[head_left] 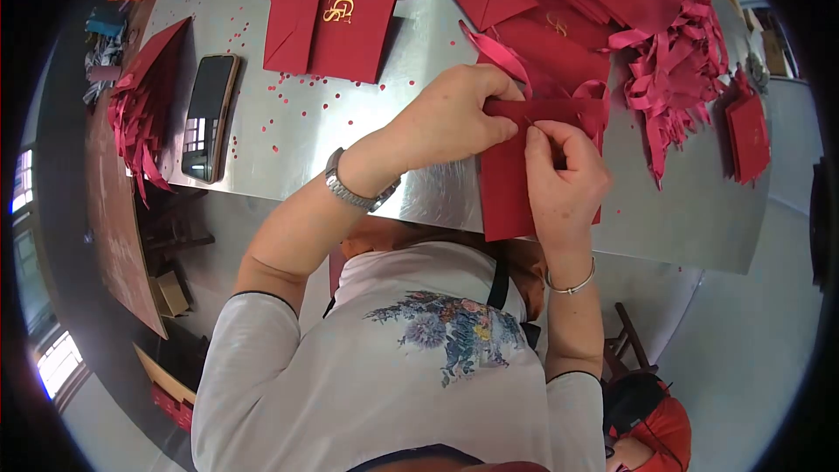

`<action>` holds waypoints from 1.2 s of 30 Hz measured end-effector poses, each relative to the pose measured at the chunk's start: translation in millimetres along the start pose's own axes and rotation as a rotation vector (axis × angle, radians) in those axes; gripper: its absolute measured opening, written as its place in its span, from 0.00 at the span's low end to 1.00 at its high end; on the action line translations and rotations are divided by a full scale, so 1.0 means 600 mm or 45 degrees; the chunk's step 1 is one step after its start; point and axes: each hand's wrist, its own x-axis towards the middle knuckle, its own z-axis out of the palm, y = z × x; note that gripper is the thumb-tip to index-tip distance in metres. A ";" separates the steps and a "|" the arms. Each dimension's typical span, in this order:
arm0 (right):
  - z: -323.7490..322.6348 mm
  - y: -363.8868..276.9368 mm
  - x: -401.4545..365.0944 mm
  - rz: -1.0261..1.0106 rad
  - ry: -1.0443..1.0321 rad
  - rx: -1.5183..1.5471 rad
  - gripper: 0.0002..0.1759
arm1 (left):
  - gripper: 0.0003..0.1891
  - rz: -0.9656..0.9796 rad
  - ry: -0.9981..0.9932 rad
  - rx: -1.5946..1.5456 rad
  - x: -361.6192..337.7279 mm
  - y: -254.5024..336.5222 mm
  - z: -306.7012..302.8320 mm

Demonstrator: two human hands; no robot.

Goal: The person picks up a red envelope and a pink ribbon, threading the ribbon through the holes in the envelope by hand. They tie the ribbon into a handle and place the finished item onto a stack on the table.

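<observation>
A small red paper bag (pixel 507 197) hangs over the near edge of the metal table, its top edge facing away from me. My left hand (pixel 454 114), wearing a watch, pinches the upper left corner of this bag. Close beside it, my right hand (pixel 566 179), with a bracelet at the wrist, has thumb and forefinger pressed together at the bag's top edge. Something thin shows at those fingertips, too small to name. A pink-red ribbon (pixel 496 54) loops up behind the bag near my left fingers.
Red bags with gold lettering (pixel 354 13) lie at the far side of the metal table (pixel 419 183). Ribbons (pixel 673 79) are heaped at right, and more red bags (pixel 747 135) beyond. A phone (pixel 210 118) lies left. Another person (pixel 660 424) sits at lower right.
</observation>
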 end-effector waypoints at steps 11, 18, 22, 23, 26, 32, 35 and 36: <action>-0.018 -0.029 0.035 -0.650 -0.275 -0.567 0.06 | 0.11 0.539 0.399 0.323 -0.015 -0.001 0.036; 0.005 -0.027 0.028 -0.469 -0.204 -0.377 0.04 | 0.07 0.492 0.475 0.572 -0.025 0.010 0.026; 0.020 -0.016 0.027 -0.321 -0.142 -0.155 0.05 | 0.07 0.370 0.458 0.486 -0.018 0.000 0.024; 0.026 -0.006 0.022 -0.382 -0.133 -0.265 0.05 | 0.07 0.395 0.463 0.473 -0.015 -0.006 0.027; 0.029 -0.010 0.019 -0.484 -0.129 -0.479 0.04 | 0.07 0.461 0.504 0.482 -0.014 -0.005 0.030; 0.019 -0.019 0.031 -0.067 -0.226 -0.250 0.07 | 0.06 0.543 0.489 0.484 -0.017 -0.007 0.035; 0.024 -0.022 0.028 -0.087 -0.162 -0.193 0.06 | 0.07 0.561 0.474 0.431 -0.014 -0.001 0.028; 0.023 -0.022 0.030 -0.043 -0.145 -0.077 0.07 | 0.08 0.561 0.483 0.411 -0.013 0.000 0.025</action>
